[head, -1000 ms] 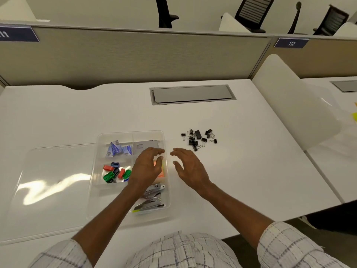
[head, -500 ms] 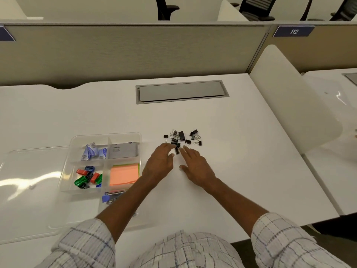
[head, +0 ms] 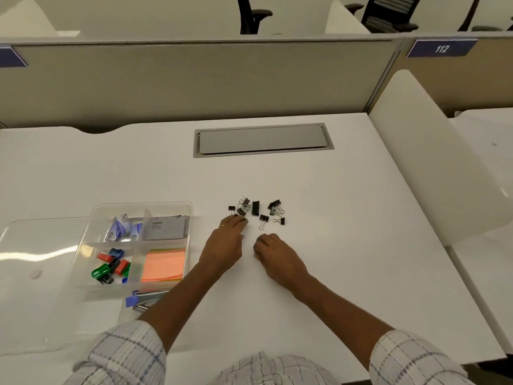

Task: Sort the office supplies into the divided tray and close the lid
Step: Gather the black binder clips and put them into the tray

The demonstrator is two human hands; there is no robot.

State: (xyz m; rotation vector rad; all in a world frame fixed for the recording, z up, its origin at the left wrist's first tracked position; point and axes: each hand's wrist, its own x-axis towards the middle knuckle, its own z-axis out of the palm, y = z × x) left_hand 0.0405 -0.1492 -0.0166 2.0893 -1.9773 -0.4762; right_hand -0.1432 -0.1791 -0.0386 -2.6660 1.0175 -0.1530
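A white counter [head: 333, 218] is seen from above, with a clear divided tray [head: 144, 208] at the near left and its clear lid [head: 41, 287] lying open flat to the left of it. In the far left compartment small blue packets [head: 120, 230] are seen; in the far right compartment a grey card box [head: 165, 227] lies flat. The middle left compartment is filled with coloured pencil sharpeners [head: 111, 266], red, green, blue and black, and the middle right one with a pad of orange sticky notes [head: 163, 263]. In the near compartment a metal stapler [head: 147, 300] is partly hidden by the left forearm.

A loose heap of black binder clips [head: 256, 209] lies on the counter, to the right of the tray and well apart from it. The left hand [head: 223, 244] is stretched over the counter, its fingers [head: 238, 219] laid against the near left edge of the heap; whether a clip is gripped there cannot be told. The right hand [head: 277, 255] is held just beside the left, near the clips but apart from them, with its fingers curled under into a loose fist; nothing is seen in it. Checked sleeves [head: 410, 357] are seen at the near edge. A grey cable hatch [head: 263, 138] is set into the counter at the far side.
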